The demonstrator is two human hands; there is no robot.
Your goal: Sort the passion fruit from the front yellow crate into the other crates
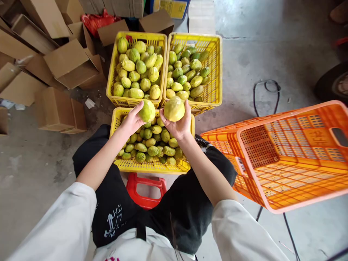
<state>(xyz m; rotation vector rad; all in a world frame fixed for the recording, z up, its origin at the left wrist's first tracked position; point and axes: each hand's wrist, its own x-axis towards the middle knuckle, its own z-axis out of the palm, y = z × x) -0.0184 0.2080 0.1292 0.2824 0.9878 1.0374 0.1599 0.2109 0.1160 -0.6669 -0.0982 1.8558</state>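
Note:
My left hand (132, 120) is closed around a green-yellow papaya (147, 111). A larger, yellower papaya (174, 108) rests in my right hand (179, 126), with the fingers and thumb curled about its sides. Both fruits are held up side by side, a small gap between them. Below them stands a yellow plastic crate (152, 166) full of green and yellow papayas (153, 150), partly hidden by my hands. Just beyond are two more yellow crates of papayas, a left crate (109, 78) with mostly yellowish fruit and a right crate (219, 72) with greener fruit.
An orange crate (251, 181) lies tipped at the right, its opening facing me. Cardboard boxes (67, 61) are heaped at the left. Between my legs is a red plastic stool (146, 206). A black cable (255, 98) and a wheel (333, 83) are farther right.

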